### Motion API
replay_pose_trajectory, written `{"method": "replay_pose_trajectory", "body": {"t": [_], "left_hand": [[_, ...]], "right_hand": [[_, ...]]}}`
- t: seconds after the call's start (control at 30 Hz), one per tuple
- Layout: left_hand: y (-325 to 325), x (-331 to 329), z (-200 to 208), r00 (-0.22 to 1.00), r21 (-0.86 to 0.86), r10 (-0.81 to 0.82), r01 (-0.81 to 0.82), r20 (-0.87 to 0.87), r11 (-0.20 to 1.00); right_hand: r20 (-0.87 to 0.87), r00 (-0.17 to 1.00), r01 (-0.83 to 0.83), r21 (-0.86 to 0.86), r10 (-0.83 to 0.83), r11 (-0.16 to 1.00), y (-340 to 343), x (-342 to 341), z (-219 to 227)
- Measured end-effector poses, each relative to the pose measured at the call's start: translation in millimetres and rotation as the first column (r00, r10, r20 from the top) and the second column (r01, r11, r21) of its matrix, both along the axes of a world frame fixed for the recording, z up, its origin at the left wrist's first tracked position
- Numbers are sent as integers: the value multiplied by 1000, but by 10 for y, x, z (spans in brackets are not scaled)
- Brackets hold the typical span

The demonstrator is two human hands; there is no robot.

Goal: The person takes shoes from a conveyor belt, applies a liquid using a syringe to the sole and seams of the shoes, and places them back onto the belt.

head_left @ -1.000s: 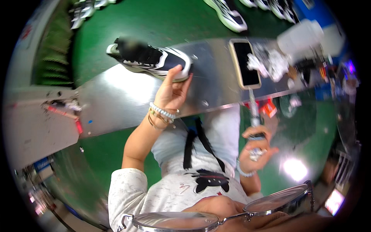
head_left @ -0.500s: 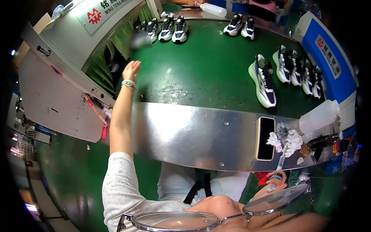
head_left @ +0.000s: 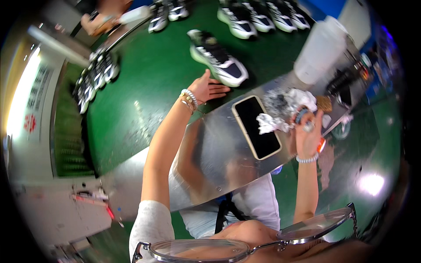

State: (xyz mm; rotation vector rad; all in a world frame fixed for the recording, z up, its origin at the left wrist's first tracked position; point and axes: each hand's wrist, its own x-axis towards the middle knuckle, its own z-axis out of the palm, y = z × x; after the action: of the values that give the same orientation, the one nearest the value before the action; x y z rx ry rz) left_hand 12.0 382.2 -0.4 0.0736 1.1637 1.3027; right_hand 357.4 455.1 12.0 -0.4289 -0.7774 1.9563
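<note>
My left hand (head_left: 208, 89) reaches over the green work surface with its fingers stretched out and nothing in them. Just beyond those fingers lies a black and white sneaker (head_left: 218, 60) with a pale sole, its toe pointing towards me; whether the fingertips touch it I cannot tell. My right hand (head_left: 308, 136) is closed around a slim tool (head_left: 308, 126) with a dark band and a whitish end, most of it hidden by the fingers. Crumpled white tissue (head_left: 302, 99), part of it smudged dark, lies right beside this hand, as does a brown sponge block (head_left: 324, 103).
On the metal ledge (head_left: 206, 173) lie a phone (head_left: 256, 127) and a white plastic jug (head_left: 320, 50). More sneakers (head_left: 258, 17) stand along the far side and at the left by a green strip curtain (head_left: 68, 131). Another person's hand (head_left: 98, 24) holds a white bottle (head_left: 135, 15).
The view has turned to the right. My left hand has left the curtain and come over beside the single sneaker. My right hand has risen from below the ledge to the tissue, still gripping the tool.
</note>
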Motion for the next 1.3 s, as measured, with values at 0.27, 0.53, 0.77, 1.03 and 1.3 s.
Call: {"method": "replay_pose_trajectory", "body": {"t": [0.27,0.53,0.77,1.03,1.3], "left_hand": [[547,630,210,960,47,233,-243,156,969],[31,-25,314,1000,360,-9,1,19,933],[-3267,855,-171,965,290,263,-255,12,922],[-4684,948,-180,509,-17,550,-743,-662,669],[-4243,765,280,-165,527,510,-429,-844,734]], "right_hand": [[58,993,108,-154,-101,982,-72,253,-80],[298,941,117,164,-163,979,-292,384,466],[350,921,25,387,-173,922,-315,310,340],[409,772,146,632,-487,761,-327,-194,-152],[570,803,12,280,-177,960,-903,79,307]]}}
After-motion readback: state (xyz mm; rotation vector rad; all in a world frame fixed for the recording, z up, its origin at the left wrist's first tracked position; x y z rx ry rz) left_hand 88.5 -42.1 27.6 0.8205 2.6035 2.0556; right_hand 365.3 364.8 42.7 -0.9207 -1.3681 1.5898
